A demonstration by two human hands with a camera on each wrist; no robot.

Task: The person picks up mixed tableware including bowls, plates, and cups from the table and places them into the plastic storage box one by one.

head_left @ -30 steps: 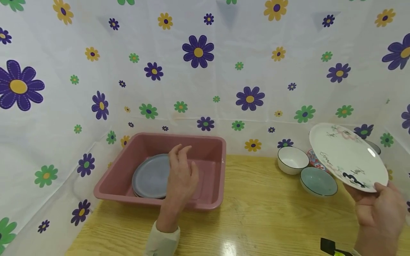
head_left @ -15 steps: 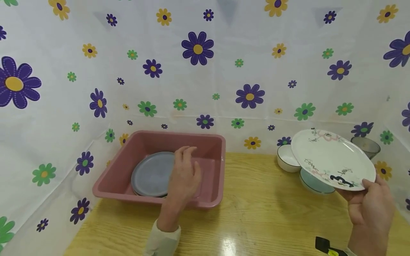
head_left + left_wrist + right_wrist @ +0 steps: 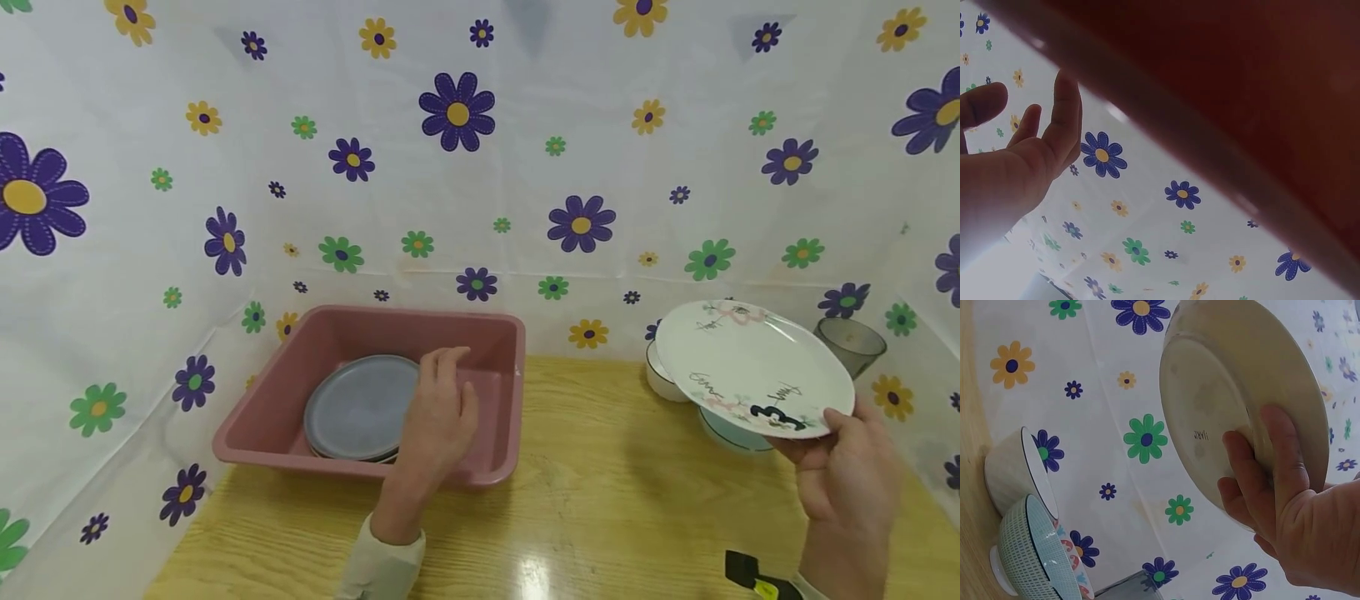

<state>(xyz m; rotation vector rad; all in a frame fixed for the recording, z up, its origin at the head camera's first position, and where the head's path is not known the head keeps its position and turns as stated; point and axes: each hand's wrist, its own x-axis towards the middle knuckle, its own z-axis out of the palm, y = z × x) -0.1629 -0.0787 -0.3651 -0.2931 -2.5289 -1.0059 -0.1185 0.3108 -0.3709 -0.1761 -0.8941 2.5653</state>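
My right hand (image 3: 851, 462) holds a white plate (image 3: 753, 367) with a painted floral and cartoon design by its near right edge, thumb on top. From the right wrist view, its fingers spread under the plate's underside (image 3: 1204, 394). My left hand (image 3: 442, 417) is over the pink basin (image 3: 517, 392), fingers loosely bent and nothing held. Inside the basin, a blue-grey plate (image 3: 360, 408) tops a small stack, partly covered by that hand. In the left wrist view the basin's rim (image 3: 1147, 134) crosses close above the fingers.
Beneath and behind the held plate stand a white bowl (image 3: 663, 375) and a light-green bowl (image 3: 731, 433), both partly hidden. A grey clear cup (image 3: 851, 342) stands at the back right. Flowered sheeting (image 3: 510, 158) walls the wooden table (image 3: 585, 475).
My right hand has carried the white plate leftward, over the bowls, tilting it flatter, and the grey cup has come into view. My left hand has shifted slightly right over the basin.
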